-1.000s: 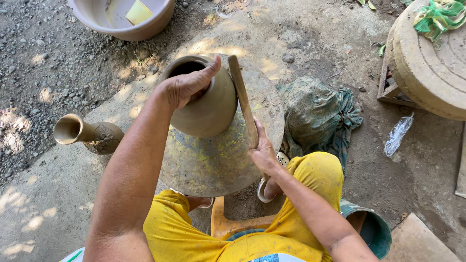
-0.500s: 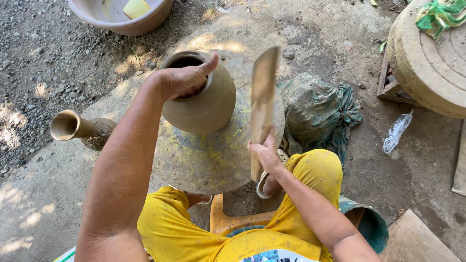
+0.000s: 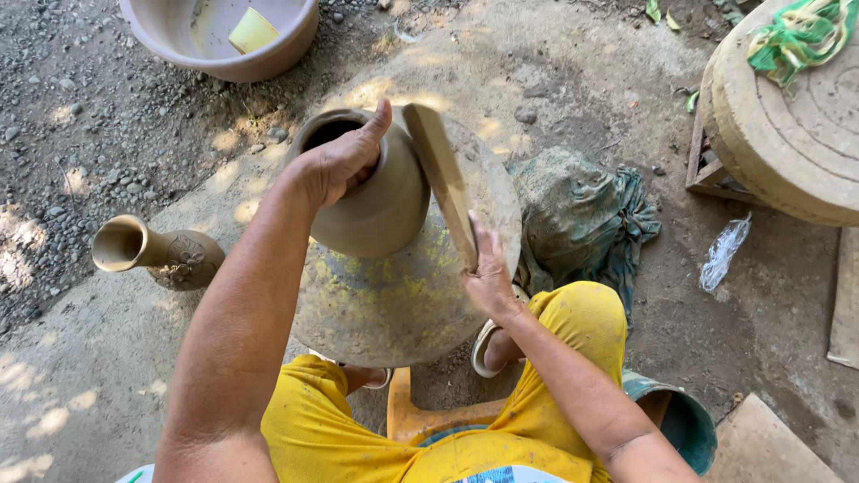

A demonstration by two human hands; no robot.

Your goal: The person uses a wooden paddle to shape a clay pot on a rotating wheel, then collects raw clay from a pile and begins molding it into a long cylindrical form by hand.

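Now, from the head camera, the wooden paddle (image 3: 441, 183) lies flat-edged against the right flank of the clay pot (image 3: 371, 192), where half a second ago it stood lifted clear and turned broadside; a second ago it also leaned on the pot, so one beat of striking looks complete and the wall is being shaped. The right hand (image 3: 490, 279) is clenched around the paddle's lower end. The left hand (image 3: 338, 165) hooks over the pot's rim, fingers inside the mouth, much as before. The pot sits on the round turntable (image 3: 394, 304). Left of the pot a clay vase (image 3: 157, 255) lies on its side; beyond the pot stands a basin (image 3: 170, 36); right of it, a crumpled cloth (image 3: 577, 219).
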